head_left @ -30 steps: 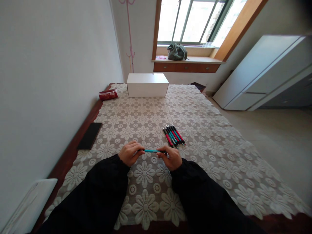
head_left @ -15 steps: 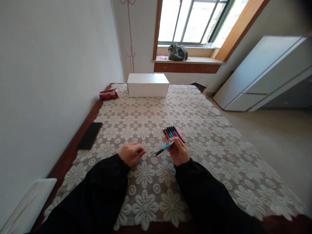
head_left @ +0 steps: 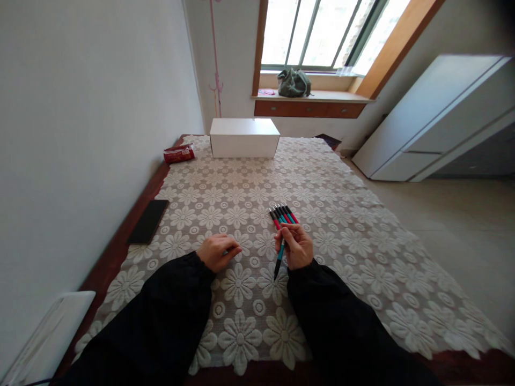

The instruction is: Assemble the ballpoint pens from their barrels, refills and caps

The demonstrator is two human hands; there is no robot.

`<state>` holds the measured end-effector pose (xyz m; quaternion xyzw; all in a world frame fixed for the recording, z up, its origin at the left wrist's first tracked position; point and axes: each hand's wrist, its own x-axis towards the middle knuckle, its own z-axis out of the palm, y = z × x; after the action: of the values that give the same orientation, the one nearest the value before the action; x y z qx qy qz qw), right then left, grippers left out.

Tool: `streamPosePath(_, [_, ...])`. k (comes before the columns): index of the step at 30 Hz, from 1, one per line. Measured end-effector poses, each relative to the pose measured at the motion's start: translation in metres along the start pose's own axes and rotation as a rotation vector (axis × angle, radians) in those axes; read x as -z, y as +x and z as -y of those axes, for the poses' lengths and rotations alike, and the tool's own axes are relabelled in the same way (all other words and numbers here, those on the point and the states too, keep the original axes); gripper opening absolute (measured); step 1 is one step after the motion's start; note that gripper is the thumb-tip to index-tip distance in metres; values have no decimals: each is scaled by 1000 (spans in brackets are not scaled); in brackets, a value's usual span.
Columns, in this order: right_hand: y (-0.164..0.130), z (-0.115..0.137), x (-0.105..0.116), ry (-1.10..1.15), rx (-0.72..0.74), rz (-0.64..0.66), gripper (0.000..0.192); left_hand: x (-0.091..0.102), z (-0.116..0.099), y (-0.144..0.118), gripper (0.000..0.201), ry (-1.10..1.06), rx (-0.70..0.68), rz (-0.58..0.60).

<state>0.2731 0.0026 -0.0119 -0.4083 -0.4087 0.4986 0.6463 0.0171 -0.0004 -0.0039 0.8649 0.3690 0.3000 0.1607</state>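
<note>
The teal pen [head_left: 280, 256] has left the left hand [head_left: 217, 251] and swung round: a second ago both hands held it level, now only the right hand [head_left: 296, 245] pinches it, dark tip pointing near, toward the person. The left hand rests loosely curled and empty on the lace tablecloth [head_left: 362, 257]. The pen sits just beside the row of pens [head_left: 282, 214], so judging by that it looks ready to join them
</note>
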Motion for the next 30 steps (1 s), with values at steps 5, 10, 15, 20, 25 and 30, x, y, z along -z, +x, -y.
streamPosePath(5, [1,-3,1,-3,-7,-19,35,-2,1,-1,29,2,-6,-15])
streamPosePath(10, [2,-5,4,-74,-25,2,40,-3,3,-1,30,-2,10,-8])
streamPosePath(15, [3,-4,3,-77,-72,25,45,-3,5,-2,31,-15,-8,5])
streamPosePath(20, [-3,2,-2,-9,-27,152,39,-8,10,-7,29,-80,35,-55])
streamPosePath(25, [-12,10,-8,-133,41,512,33,-9,10,-10,48,-100,91,-11])
streamPosePath(30, [-22,12,-10,-469,185,744,26,-2,3,-6,53,-90,-9,71])
